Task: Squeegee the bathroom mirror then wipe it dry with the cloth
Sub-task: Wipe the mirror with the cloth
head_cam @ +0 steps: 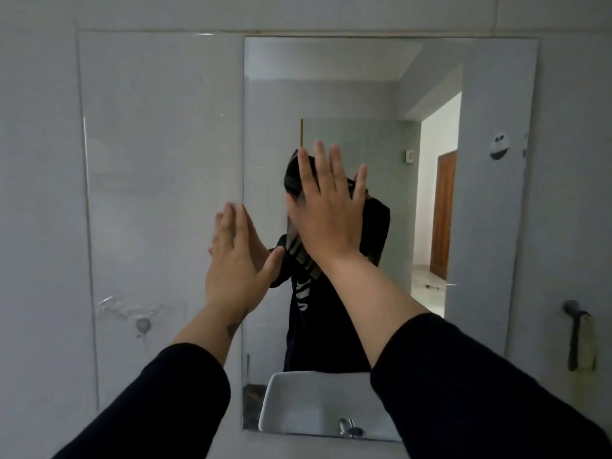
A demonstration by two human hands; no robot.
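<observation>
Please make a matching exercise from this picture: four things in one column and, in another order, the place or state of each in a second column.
Things:
1. right hand
2. left hand
3. cloth
4. squeegee

Places or states:
A. at the left edge of the mirror
B. hangs on the wall, right of the mirror
C. flat, fingers spread, pressing the cloth
D. dark, striped, against the glass

Pairs: 1-C, 2-A, 3-D, 4-B

The tiled wall (pixel 159 160) carries the mirror (pixel 490 226); a squeegee (pixel 578 336) hangs on a hook just right of it.
</observation>
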